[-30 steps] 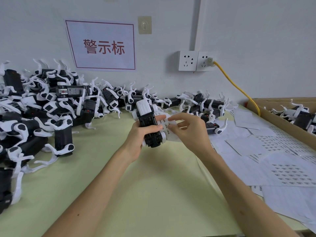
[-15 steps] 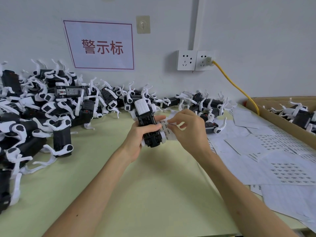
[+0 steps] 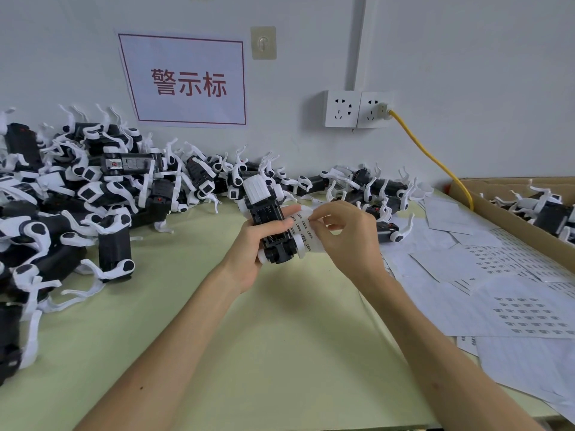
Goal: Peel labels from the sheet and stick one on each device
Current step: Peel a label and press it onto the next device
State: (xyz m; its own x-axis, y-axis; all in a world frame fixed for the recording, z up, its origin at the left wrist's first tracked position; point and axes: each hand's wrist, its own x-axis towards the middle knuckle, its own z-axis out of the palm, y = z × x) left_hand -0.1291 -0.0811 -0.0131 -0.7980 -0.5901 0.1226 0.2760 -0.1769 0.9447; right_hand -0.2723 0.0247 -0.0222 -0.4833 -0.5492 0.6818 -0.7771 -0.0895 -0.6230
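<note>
Left hand (image 3: pixel 249 244) grips the device (image 3: pixel 270 223) — right hand (image 3: pixel 345 234) pinches the label sheet (image 3: pixel 306 230) beside it.

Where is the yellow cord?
In the head view, the yellow cable is on the right, plugged into the right-hand wall socket and running down behind the cardboard box.

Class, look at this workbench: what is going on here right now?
A person is labelling devices. The left hand grips a black-and-white device together with a strip of labels, and the right hand pinches at the strip. More devices lie piled at the left, label sheets at the right.
</note>
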